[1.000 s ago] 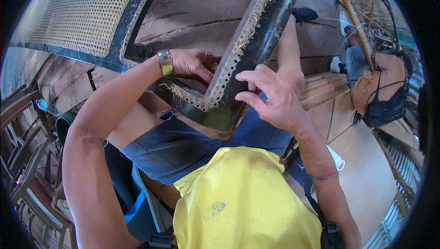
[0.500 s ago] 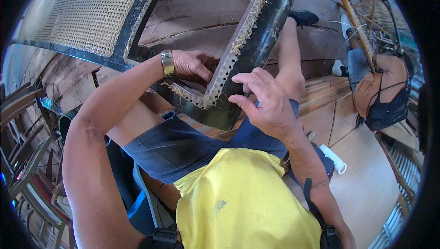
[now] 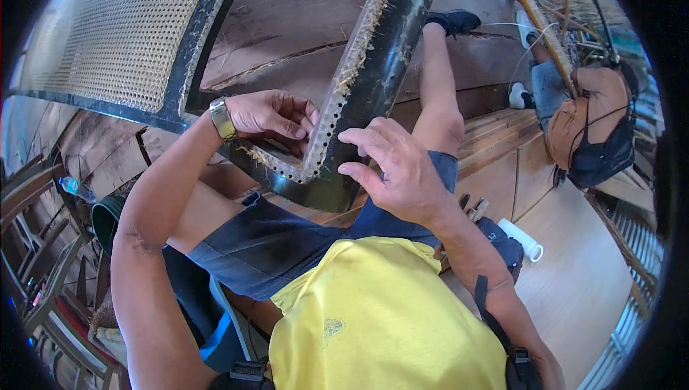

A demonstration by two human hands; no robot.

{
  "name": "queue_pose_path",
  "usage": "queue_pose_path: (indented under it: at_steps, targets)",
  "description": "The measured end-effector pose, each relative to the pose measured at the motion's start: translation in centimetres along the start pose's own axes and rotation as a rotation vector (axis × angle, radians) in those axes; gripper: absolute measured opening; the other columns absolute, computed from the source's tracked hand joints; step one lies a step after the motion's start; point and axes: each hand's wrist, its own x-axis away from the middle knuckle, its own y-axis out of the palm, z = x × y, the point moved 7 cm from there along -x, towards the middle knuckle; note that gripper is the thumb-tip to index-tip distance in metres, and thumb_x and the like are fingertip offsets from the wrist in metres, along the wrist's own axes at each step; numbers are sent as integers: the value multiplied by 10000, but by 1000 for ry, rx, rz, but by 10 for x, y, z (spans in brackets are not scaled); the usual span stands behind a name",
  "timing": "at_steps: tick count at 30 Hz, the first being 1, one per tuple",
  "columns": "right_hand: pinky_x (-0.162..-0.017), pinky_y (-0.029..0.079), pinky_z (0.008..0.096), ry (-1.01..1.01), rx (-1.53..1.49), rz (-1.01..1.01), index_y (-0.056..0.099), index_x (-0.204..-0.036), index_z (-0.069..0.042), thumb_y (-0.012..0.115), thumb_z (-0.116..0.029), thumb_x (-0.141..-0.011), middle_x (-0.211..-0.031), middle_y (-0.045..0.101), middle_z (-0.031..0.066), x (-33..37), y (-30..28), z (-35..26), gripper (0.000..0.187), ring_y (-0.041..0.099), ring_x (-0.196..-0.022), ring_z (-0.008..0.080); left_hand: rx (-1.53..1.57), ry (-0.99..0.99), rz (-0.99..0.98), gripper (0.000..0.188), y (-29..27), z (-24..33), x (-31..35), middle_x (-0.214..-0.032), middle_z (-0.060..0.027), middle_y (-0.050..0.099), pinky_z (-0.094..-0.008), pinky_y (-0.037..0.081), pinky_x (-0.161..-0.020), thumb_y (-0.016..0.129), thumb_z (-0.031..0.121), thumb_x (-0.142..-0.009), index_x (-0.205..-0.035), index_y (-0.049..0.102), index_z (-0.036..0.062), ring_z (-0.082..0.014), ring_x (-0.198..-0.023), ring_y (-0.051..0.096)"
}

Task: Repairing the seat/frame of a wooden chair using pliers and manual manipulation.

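Observation:
A black wooden frame lies across my lap. A row of small holes and frayed cane ends runs along its inner edge. My left hand, with a metal watch on the wrist, is inside the frame's corner opening. Its fingers are curled and pressed together near the holed edge; whatever they hold, if anything, is too small to make out. My right hand hovers over the right side of the corner, thumb and forefinger apart, with nothing visible between them. A woven cane panel fills another framed section at the upper left.
At the right, another person sits beside an orange-brown wooden piece. A white cylinder lies on a pale board. Wooden frames and a plastic bottle are at the left.
The view has shifted, so the frame appears farther left. My left fingers, partly hidden behind the frame's edge before, now show more in the opening. My right hand keeps much the same pose.

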Motion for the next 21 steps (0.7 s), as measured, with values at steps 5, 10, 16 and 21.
queue_pose_path:
  at_steps: [5,10,16,21]
  targets:
    - [-746,531,401,120,-212,156,573,-1201,-58,745,-106,-828,-900,562,142,-10,-14,11,413,617,-807,314,-156,69,-51,375,-1,0,-15,-1029,-60,694,-325,537,-907,713,16,-874,-1214,554,18,-156,-969,666]
    - [-731,530,388,-23,-81,203,574,-1235,-55,716,-78,-844,-926,565,122,-42,-35,9,417,624,-813,298,35,-67,-120,450,-7,-16,-24,-1056,-65,698,-339,557,-879,687,-21,-878,-1295,525,25,-161,-981,670]
    - [-783,524,396,-287,223,-27,648,-1125,-84,684,-97,-855,-955,554,111,-71,-30,0,273,631,-866,309,125,-96,-176,570,-4,-25,-36,-1119,-70,690,-348,548,-912,678,-41,-872,-1399,482,50,-184,-1003,669]
    - [-783,530,396,-315,197,-60,614,-961,-56,658,-104,-876,-933,547,104,-76,-28,3,107,631,-857,299,-107,-10,-138,567,-2,-11,-34,-1295,-118,633,-393,467,-1035,704,-5,-862,-1381,475,-22,-212,-1172,601]
